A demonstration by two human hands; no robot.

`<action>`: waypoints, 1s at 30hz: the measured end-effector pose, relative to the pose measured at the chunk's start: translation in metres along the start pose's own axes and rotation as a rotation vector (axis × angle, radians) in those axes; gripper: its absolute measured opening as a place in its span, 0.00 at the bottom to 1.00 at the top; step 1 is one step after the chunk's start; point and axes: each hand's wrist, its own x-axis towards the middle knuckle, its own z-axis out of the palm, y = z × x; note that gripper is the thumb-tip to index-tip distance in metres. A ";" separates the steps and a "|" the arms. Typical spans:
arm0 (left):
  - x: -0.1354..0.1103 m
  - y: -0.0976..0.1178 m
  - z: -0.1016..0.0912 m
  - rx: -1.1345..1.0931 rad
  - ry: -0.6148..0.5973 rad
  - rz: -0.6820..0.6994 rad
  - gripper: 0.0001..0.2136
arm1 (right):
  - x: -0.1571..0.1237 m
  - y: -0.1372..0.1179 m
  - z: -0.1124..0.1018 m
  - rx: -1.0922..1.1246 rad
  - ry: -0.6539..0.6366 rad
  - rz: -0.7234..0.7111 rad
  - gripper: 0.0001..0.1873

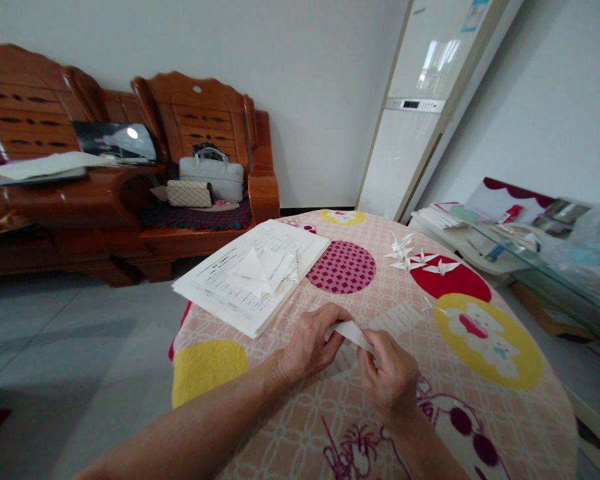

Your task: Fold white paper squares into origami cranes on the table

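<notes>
Between my two hands, above the table, is a small folded piece of white paper [353, 333]. My left hand [314, 340] pinches its left end, and my right hand [387, 373] grips its right end with thumb and fingers. Part of the paper is hidden behind the fingers. Left of it lies a stack of printed sheets [215, 280] with some folded paper pieces [260, 270] on top. Several white origami cranes [441, 267] stand in a group at the far right of the table.
A patterned cloth [280, 427] covers the round table. Behind on the left, a wooden chair [195, 107] holds a grey bag [215, 177] and a small quilted purse [189, 194]. A tall white air conditioner [400, 147] stands behind. On the right is a cluttered glass shelf [545, 267].
</notes>
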 end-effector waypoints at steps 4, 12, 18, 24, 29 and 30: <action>0.003 -0.001 0.001 -0.029 -0.021 -0.063 0.08 | -0.001 0.004 -0.001 0.072 -0.037 0.065 0.11; 0.014 -0.009 0.005 -0.317 -0.175 -0.331 0.07 | 0.000 0.015 0.000 0.482 -0.337 0.572 0.12; 0.017 -0.023 0.004 -0.507 -0.325 -0.465 0.14 | 0.001 0.023 0.008 0.774 -0.461 0.984 0.15; 0.018 -0.026 0.004 -0.744 -0.405 -0.599 0.19 | 0.005 0.026 0.010 0.958 -0.444 1.121 0.15; 0.017 -0.026 0.010 -0.823 -0.385 -0.724 0.20 | 0.004 0.027 0.012 1.023 -0.441 1.123 0.19; 0.017 -0.026 0.011 -0.817 -0.380 -0.727 0.20 | 0.004 0.027 0.012 1.031 -0.436 1.103 0.20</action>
